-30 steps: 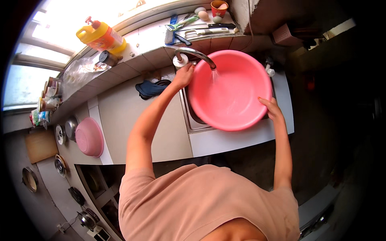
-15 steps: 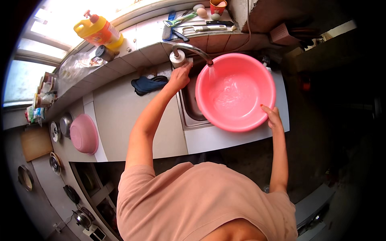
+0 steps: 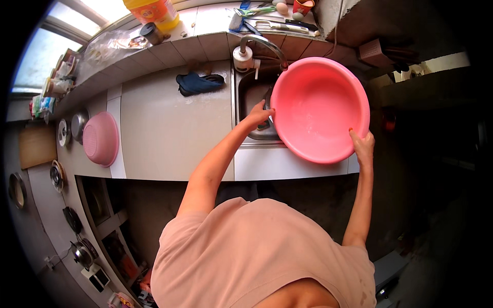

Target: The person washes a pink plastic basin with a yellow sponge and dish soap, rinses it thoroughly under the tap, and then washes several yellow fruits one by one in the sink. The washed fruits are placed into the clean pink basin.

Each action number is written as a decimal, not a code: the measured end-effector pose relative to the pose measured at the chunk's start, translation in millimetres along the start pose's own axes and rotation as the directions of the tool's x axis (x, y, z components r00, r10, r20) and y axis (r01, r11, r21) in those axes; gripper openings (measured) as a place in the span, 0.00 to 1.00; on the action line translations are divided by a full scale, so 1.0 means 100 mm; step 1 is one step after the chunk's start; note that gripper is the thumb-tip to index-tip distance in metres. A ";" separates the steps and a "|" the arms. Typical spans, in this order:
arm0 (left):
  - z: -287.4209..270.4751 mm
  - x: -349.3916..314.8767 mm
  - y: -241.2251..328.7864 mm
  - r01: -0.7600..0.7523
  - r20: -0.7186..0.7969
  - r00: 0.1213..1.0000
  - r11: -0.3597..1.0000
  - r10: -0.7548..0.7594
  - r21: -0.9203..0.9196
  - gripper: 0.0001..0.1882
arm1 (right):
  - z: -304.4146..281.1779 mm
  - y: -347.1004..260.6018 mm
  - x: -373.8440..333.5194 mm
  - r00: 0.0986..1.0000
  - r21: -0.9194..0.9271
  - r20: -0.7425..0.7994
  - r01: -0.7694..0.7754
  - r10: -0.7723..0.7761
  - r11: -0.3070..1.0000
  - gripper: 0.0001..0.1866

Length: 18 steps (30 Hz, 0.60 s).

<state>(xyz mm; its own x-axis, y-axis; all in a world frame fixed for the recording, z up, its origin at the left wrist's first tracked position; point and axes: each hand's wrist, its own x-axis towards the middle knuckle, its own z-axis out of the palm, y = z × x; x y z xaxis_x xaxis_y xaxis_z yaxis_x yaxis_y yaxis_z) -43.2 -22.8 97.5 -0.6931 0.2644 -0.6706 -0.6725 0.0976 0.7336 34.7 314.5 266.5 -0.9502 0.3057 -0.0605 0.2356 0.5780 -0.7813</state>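
A large pink basin (image 3: 323,110) is held over the sink (image 3: 264,134) and the white counter strip in front of it. A little water lies on its bottom. My right hand (image 3: 363,146) grips the lower right rim, thumb inside and the other fingers hidden beneath. At the left rim is my left hand (image 3: 260,116), closed against the basin's side, its fingers partly hidden. Behind the sink stands a faucet (image 3: 246,59) with a white body and a curved metal spout ending beside the basin's far left rim. No stream shows from it.
A dark blue cloth (image 3: 199,83) lies on the counter (image 3: 174,133) left of the sink. Farther left sits a pink colander (image 3: 101,139). On the tiled ledge are a yellow jug (image 3: 154,13), a dark-lidded jar (image 3: 151,34), peelers, a knife (image 3: 301,24) and eggs (image 3: 282,8).
My left hand has left the faucet handle and come to the basin's left rim. The water stream has stopped. The basin has shifted right and tilted, with less water showing.
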 end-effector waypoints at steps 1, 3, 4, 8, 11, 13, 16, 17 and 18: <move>0.02 -0.04 -0.02 -0.020 0.008 1.000 0.999 0.020 -0.034 0.47 | 0.02 -0.10 -0.03 0.998 -0.097 -0.010 0.057 -0.059 0.994 0.15; 0.08 -0.08 -0.02 -0.075 0.048 0.996 0.994 0.079 -0.081 0.48 | 0.06 -0.19 -0.11 0.982 -0.221 -0.023 0.177 -0.186 0.959 0.17; 0.09 -0.11 0.00 -0.107 0.075 0.991 0.989 0.115 -0.097 0.48 | 0.09 -0.19 -0.15 0.967 -0.247 -0.025 0.240 -0.253 0.939 0.18; 0.26 -0.17 -0.03 -0.183 -0.079 0.982 0.973 0.174 -0.139 0.47 | 0.18 -0.14 -0.36 0.925 -0.289 -0.073 0.337 -0.372 0.896 0.27; 0.38 -0.35 0.00 -0.256 -0.085 0.966 0.952 0.245 -0.166 0.47 | 0.16 -0.04 -0.51 0.873 -0.393 -0.055 0.427 -0.484 0.814 0.31; 0.41 -0.37 -0.11 -0.244 -0.087 0.968 0.960 0.234 -0.138 0.45 | 0.17 0.06 -0.53 0.784 -0.472 -0.041 0.531 -0.620 0.704 0.31; 0.42 -0.30 -0.42 -0.261 -0.121 0.960 0.964 0.254 -0.043 0.44 | 0.14 0.00 -0.60 0.693 -0.502 0.004 0.624 -0.721 0.598 0.29; 0.46 -0.34 -0.48 -0.243 -0.130 0.963 0.970 0.238 -0.029 0.44 | 0.11 -0.03 -0.63 0.679 -0.502 0.018 0.641 -0.734 0.580 0.28; 0.50 -0.37 -0.53 -0.225 -0.139 0.965 0.974 0.221 -0.015 0.44 | 0.06 -0.03 -0.64 0.647 -0.528 0.036 0.659 -0.762 0.535 0.28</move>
<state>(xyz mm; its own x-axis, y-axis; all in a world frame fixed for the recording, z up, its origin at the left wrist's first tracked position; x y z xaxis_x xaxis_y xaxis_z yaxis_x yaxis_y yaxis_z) 30.9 9.7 89.5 -0.8537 0.1437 -0.5005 -0.5029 0.0216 0.8641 93.1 288.8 269.3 -0.8016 -0.2698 0.5335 -0.3929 0.9104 -0.1299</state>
